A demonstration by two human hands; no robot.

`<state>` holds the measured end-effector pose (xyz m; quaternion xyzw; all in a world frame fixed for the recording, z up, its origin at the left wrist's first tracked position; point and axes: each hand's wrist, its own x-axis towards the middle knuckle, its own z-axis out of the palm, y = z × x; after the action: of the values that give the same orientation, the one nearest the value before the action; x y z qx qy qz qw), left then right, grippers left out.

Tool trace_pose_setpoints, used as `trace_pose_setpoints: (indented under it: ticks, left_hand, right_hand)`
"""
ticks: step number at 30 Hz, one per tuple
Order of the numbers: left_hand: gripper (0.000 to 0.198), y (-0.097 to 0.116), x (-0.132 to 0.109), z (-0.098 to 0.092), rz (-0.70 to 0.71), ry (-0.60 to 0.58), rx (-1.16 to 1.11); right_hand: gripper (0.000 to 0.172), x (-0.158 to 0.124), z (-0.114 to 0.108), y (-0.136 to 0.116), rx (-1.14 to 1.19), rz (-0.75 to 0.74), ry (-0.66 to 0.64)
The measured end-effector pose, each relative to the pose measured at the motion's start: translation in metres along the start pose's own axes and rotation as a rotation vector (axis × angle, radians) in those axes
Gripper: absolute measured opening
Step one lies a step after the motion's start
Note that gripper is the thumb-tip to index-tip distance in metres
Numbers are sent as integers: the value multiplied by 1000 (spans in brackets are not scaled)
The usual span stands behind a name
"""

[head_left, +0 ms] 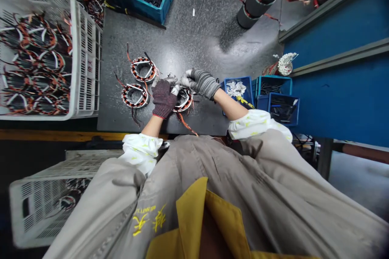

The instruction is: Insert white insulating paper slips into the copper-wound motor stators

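A motor stator (190,103) with white lacing and orange and dark leads lies on the dark bench near its front edge. My left hand (165,97), in a dark maroon glove with pale fingertips, is closed on the stator's left and upper side. In a grey striped glove, my right hand (202,83) pinches at the stator's upper edge; what sits between those fingertips is too small to make out. Left of my hands lie two more stators, an upper one (133,73) and a lower one (124,99), their leads trailing on the bench.
A white crate (88,64) full of stators stands at left. Blue bins hold white pieces (235,88) and dark sleeves (281,110) at right; a teal bin (167,2) is at the back. Stacked dark cylinders (252,12) stand back right. Another crate (39,214) sits lower left.
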<state>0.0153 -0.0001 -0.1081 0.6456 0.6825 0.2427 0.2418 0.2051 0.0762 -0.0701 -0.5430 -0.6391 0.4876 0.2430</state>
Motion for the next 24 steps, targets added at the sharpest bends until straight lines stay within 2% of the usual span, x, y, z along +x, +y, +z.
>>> trace_pose_setpoints:
  ticks: [3,6,8,11,14,17,20,22,24]
  left_hand:
    - [31,-2,-1,4,-38,52,-30]
    - [30,-1,1,5,-66,53,-36]
    - [28,-1,1,5,-51,43,-41]
    - [26,-1,1,5,-9,60,-39]
    - [24,-3,3,8,9,76,-24]
    - [24,-2,8,8,-3,52,7]
    - [25,4,9,-2,0,17,17]
    - [29,13,0,-14,22,18,1]
    - [37,26,-20,-24,37,44,-1]
  right_hand:
    - [36,-15,-10,11,-26,55,-18]
    - [41,-19,-2,21,69,107,83]
    - [37,-20,3,23,26,101,114]
    - [23,-23,6,12,-252,87,60]
    - [32,-25,14,-8,-612,61,-49]
    - [27,-22,28,-25,-731,21,-86]
    - [13,-16,26,-32,-516,64,-31]
    - [23,-14,9,-29,-280,132,-3]
    - [36,-15,-16,-19,-107,190,53]
